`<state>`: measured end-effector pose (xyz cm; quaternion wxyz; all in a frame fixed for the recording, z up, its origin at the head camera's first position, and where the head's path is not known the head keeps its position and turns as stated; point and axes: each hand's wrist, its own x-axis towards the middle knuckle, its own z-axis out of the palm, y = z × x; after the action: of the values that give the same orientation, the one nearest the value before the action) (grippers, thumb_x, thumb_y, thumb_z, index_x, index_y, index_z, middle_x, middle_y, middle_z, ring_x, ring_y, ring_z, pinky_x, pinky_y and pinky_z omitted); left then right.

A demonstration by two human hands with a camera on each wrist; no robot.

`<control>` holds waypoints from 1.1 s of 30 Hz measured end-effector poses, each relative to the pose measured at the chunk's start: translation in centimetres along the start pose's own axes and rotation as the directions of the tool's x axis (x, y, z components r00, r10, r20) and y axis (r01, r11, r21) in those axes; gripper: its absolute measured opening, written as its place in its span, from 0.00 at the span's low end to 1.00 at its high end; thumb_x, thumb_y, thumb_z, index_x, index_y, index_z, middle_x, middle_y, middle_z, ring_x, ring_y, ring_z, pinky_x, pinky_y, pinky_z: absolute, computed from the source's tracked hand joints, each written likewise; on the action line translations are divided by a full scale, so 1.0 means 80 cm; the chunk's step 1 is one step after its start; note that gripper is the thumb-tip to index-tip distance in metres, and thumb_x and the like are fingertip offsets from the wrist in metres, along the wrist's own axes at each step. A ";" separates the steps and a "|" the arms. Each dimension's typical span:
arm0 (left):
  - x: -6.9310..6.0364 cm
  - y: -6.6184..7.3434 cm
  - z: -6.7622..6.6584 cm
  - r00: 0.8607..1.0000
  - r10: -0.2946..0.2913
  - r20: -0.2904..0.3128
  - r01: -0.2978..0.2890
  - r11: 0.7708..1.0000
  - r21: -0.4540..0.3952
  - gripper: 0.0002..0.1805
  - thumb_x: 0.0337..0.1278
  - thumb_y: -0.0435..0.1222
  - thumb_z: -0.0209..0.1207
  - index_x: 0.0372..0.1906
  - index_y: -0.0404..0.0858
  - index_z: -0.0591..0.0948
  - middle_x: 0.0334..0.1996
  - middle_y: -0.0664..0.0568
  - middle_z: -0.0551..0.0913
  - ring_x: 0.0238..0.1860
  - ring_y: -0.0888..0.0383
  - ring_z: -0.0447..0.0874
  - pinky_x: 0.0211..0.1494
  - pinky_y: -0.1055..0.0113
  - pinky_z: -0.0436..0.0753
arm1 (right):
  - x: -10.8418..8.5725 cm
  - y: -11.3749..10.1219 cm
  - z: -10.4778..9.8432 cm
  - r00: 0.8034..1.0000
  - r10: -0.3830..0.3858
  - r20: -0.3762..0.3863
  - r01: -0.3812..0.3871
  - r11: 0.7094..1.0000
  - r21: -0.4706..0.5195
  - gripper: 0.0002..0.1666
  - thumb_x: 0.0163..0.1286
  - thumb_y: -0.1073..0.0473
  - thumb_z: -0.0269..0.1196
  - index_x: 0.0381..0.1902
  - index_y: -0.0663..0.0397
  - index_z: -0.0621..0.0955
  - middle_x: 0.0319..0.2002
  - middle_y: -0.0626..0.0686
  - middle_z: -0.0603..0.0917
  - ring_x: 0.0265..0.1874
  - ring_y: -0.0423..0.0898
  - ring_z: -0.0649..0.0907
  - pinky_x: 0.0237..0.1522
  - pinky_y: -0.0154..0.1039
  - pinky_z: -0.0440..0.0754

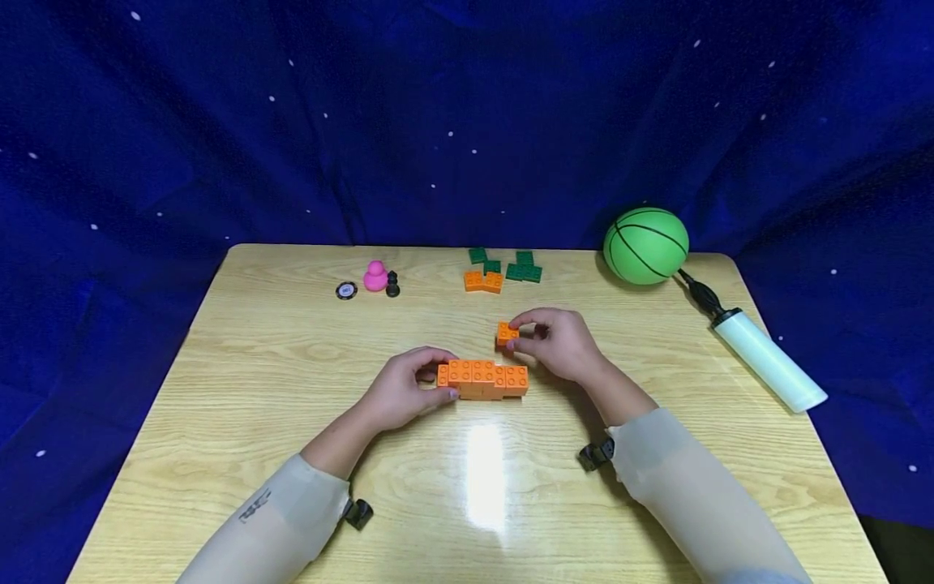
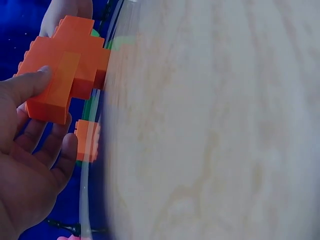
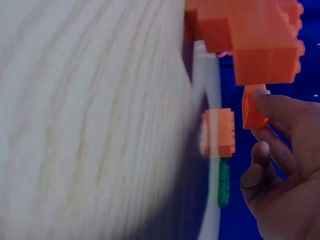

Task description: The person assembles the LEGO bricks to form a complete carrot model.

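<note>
An orange block assembly (image 1: 477, 380), several toy building bricks joined in a stepped shape, stands mid-table. My left hand (image 1: 404, 388) grips its left end between thumb and fingers; the left wrist view shows the thumb on the assembly's flat side (image 2: 60, 60). Behind the assembly's right end, my right hand (image 1: 558, 341) pinches a single orange brick (image 1: 505, 333), studs up. In the right wrist view that brick (image 3: 254, 107) sits between thumb and fingertips, its hollow underside partly showing. The brick and the assembly are apart.
Two orange bricks (image 1: 483, 282) and several green bricks (image 1: 524, 271) lie at the back. A pink rubber duck (image 1: 375, 276), a black chess pawn (image 1: 392, 285) and a poker chip (image 1: 346, 290) are back left. A green ball (image 1: 646, 246) and a hand pump (image 1: 759, 353) occupy the right.
</note>
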<state>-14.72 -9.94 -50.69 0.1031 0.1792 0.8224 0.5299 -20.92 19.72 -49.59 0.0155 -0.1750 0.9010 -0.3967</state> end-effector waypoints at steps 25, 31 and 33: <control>-0.001 0.000 0.003 1.000 -0.023 -0.009 0.023 1.000 -0.011 0.23 0.56 0.36 0.76 0.58 0.44 0.84 0.53 0.54 0.85 0.49 0.58 0.86 0.54 0.60 0.86 | -0.061 -0.040 -0.015 0.991 -0.127 -0.035 0.129 0.988 0.085 0.13 0.63 0.58 0.77 0.45 0.41 0.90 0.44 0.41 0.88 0.27 0.44 0.78 0.29 0.37 0.77; -0.002 0.001 0.002 1.000 -0.027 -0.014 0.027 1.000 -0.016 0.23 0.56 0.35 0.76 0.57 0.44 0.84 0.52 0.53 0.85 0.49 0.57 0.86 0.53 0.60 0.86 | -0.068 -0.044 -0.012 0.985 -0.170 -0.011 0.171 0.982 0.084 0.14 0.63 0.60 0.77 0.46 0.42 0.90 0.47 0.41 0.88 0.30 0.42 0.80 0.31 0.37 0.79; -0.002 0.001 0.003 0.999 -0.030 -0.014 0.030 0.999 -0.019 0.23 0.56 0.35 0.76 0.58 0.44 0.84 0.53 0.53 0.85 0.49 0.57 0.87 0.53 0.60 0.86 | -0.070 -0.044 -0.011 0.984 -0.181 -0.002 0.180 0.980 0.083 0.14 0.63 0.62 0.76 0.47 0.43 0.90 0.48 0.42 0.88 0.31 0.41 0.81 0.32 0.37 0.80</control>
<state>-14.49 -9.79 -50.74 0.1069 0.1622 0.8206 0.5374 -14.78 19.98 -47.04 -0.0107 -0.2562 0.8641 -0.4330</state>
